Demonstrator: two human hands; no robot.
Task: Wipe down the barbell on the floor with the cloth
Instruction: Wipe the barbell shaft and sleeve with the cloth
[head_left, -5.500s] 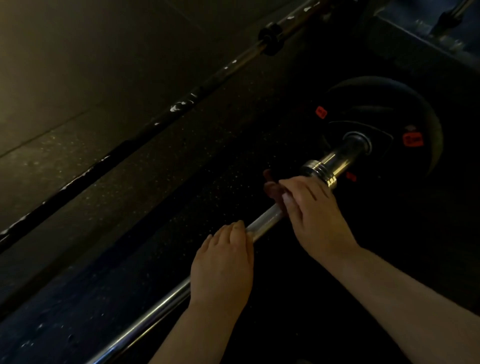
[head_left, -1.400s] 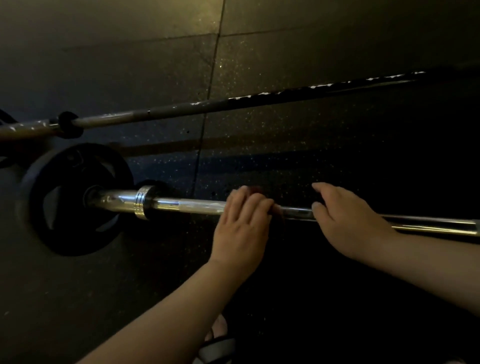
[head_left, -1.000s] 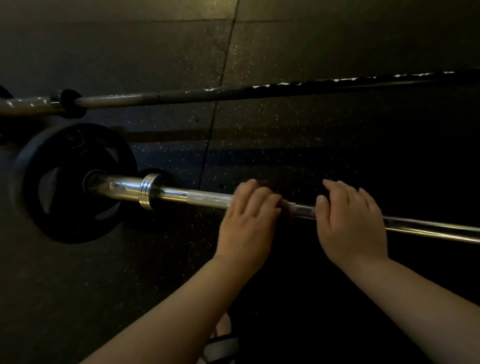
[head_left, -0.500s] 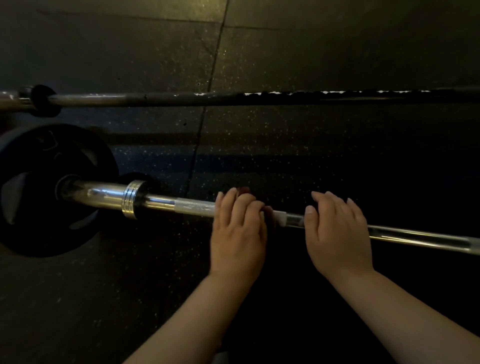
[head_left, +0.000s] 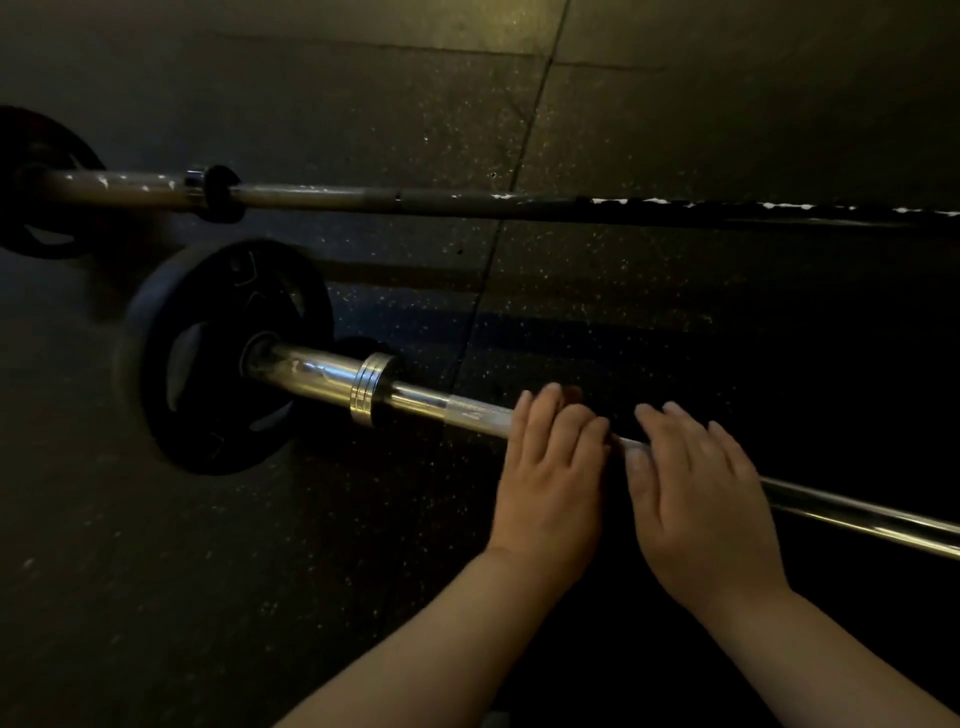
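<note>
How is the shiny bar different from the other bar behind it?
The near bar is bright, shiny metal; the far bar is dull, with white flecks. The left hand and right hand rest on the near bar; nothing touches the far bar. Both lie on the floor, each with a black disc at one end, the near plate and the far plate.

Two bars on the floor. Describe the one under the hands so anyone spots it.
On the speckled floor two bars run left to right. The barbell is the nearer one, under the left hand and right hand, a black plate on its left end. Unlike the far bar, dull with chipped coating, it is shiny chrome.
</note>
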